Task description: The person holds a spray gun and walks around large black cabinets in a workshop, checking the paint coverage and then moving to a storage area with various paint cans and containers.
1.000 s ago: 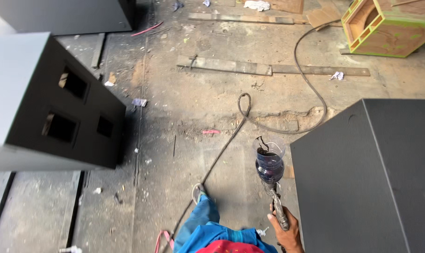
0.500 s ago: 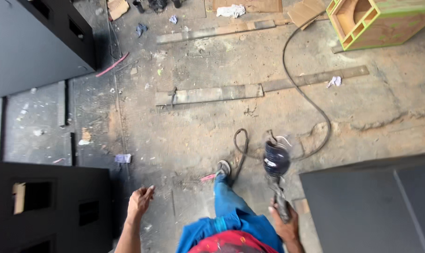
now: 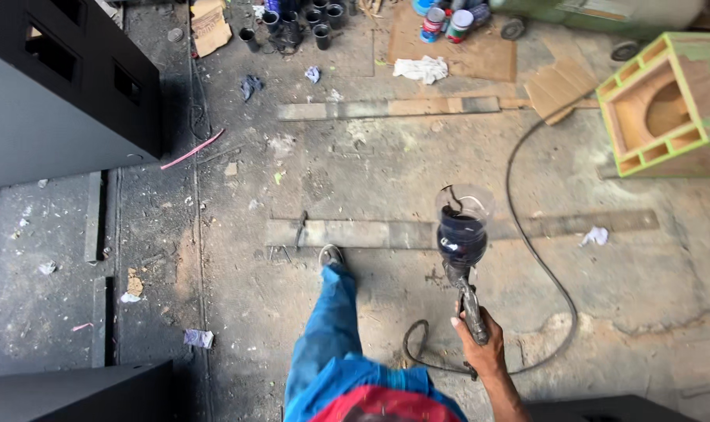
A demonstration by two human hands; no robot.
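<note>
At lower right, right hand [image 3: 480, 344] closed round spray gun [image 3: 463, 258] handle, cup forward above floor plank [image 3: 355, 233]. Hose [image 3: 543, 258] trailing from gun across floor [image 3: 355, 164]. Left hand out of view.

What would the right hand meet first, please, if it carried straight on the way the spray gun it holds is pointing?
The right hand grips a spray gun pointing up the picture. Nothing stands close ahead; that line probably meets the wooden plank on the floor, though depth is unclear.
</note>
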